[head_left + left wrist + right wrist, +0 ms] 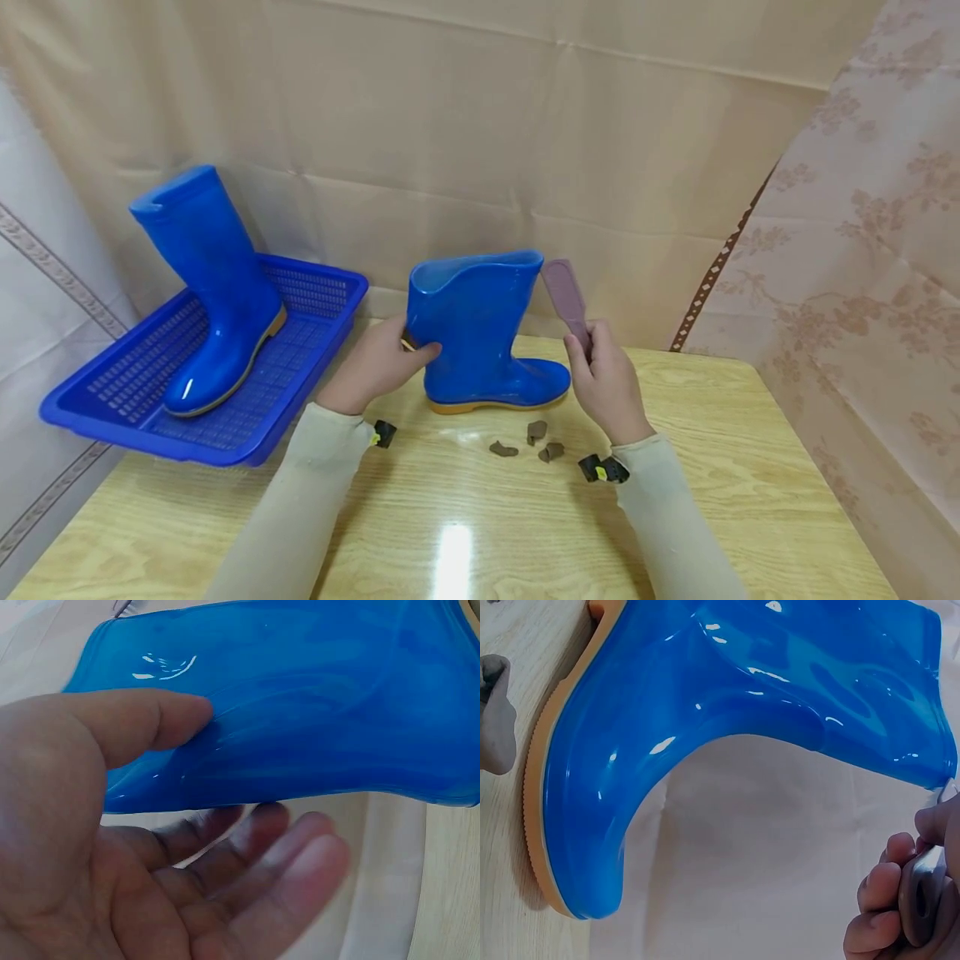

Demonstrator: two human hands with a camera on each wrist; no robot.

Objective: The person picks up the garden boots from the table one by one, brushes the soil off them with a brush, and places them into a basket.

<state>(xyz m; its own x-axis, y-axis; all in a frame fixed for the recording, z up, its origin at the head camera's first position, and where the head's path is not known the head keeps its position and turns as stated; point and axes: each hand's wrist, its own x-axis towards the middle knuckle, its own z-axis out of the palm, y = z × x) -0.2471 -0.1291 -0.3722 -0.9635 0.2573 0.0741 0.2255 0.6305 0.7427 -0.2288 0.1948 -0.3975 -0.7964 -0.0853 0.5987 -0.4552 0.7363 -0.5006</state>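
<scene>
A blue rain boot (480, 333) with a tan sole stands upright on the table, toe to the right. My left hand (386, 364) is at the back of its shaft, thumb laid on the side and the other fingers at the rear edge. In the left wrist view the thumb touches the blue shaft (300, 697), with bent fingers below its edge. A mauve brush (564, 292) is gripped by its handle in my right hand (609, 383). Its head is beside the boot's top rim, and a few pale bristles (933, 796) show in the right wrist view.
Left of the boot sits a blue plastic basket (315, 379), with a second blue boot (217, 267) standing in it. Several small brown pieces (503, 449) lie on the wooden table (720, 467) before the boot. A beige cloth (420, 125) hangs behind.
</scene>
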